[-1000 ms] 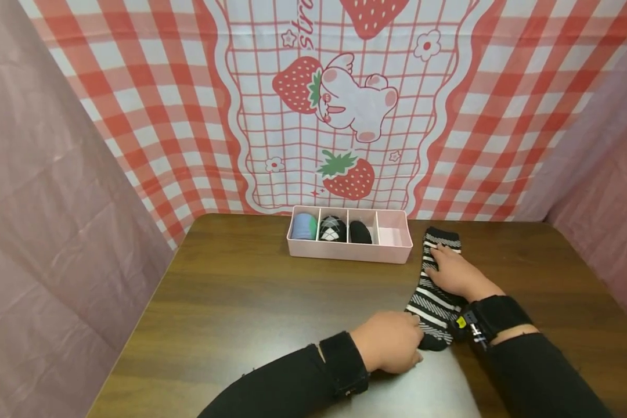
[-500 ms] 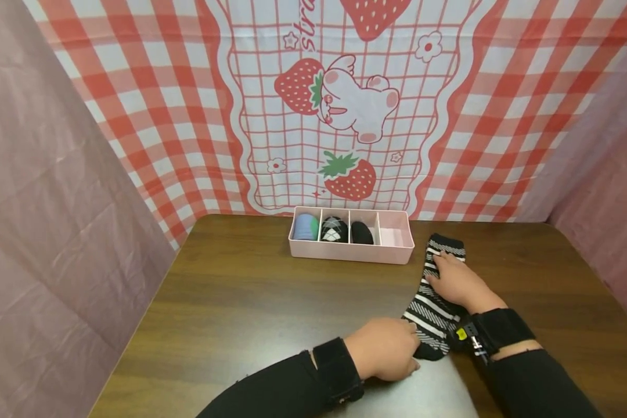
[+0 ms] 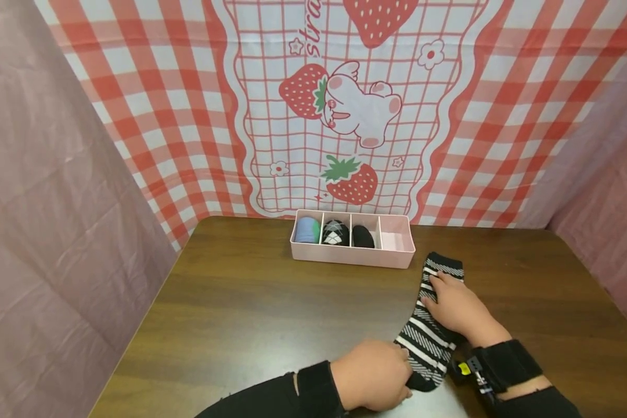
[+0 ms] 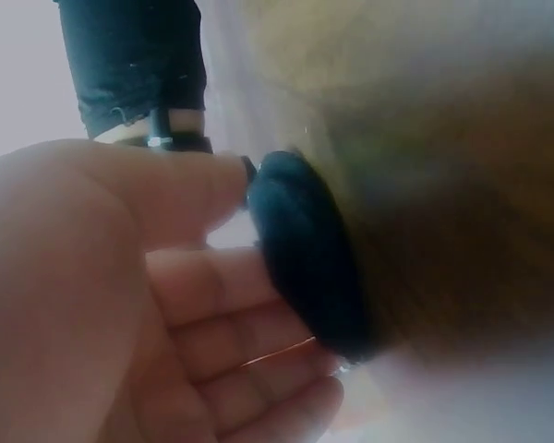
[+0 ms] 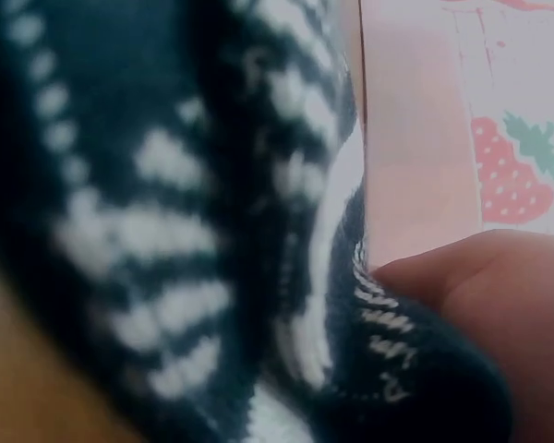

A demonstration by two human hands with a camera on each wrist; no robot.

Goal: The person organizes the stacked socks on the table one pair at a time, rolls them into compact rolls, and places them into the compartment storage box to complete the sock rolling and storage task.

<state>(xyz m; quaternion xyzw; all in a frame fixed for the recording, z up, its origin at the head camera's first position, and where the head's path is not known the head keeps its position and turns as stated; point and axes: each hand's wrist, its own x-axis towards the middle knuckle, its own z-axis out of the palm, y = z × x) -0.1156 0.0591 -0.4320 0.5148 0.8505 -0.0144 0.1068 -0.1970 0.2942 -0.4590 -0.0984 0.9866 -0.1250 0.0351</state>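
A black sock (image 3: 423,342) with white and grey stripes lies slantwise on the right part of the table, its cuff toward the back and its toe toward me. My left hand (image 3: 373,374) pinches the toe end. In the left wrist view, the black toe (image 4: 305,249) sits between thumb and curled fingers. My right hand (image 3: 460,310) rests on the upper part of the sock, fingers extended across it and thumb at its left edge. The striped knit (image 5: 166,231) fills much of the right wrist view. Whether a second sock lies underneath, I cannot tell.
A pink divided box (image 3: 352,255) stands at the table's back edge. Its compartments hold a blue-green rolled sock (image 3: 307,230), an argyle one (image 3: 335,233) and a black one (image 3: 363,237); the rightmost compartment shows bare. A checked strawberry cloth (image 3: 188,116) hangs behind the wooden table (image 3: 230,307).
The sock has slid toward me, its toe shifting slightly left. Both hands have moved nearer along with it. The box and its contents have stayed in place.
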